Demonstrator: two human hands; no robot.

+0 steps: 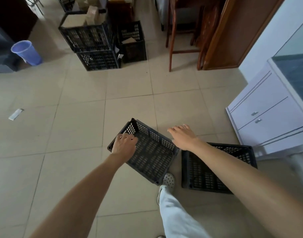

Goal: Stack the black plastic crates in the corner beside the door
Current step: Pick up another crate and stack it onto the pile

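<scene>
Your left hand (124,143) grips the left rim of a tilted black crate (148,152); your right hand (183,137) hovers open above its right edge. A second crate (216,169) lies just right on the floor (78,134). Far off, stacked crates (94,47) stand.

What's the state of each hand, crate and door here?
left hand: gripping tilted crate's rim
right hand: open, above crate, not holding
tilted crate: empty, lifted at one side
floor crate: empty, flat
far crates: stacked, boxes inside
cabinet doors: closed
wooden door: open
</scene>
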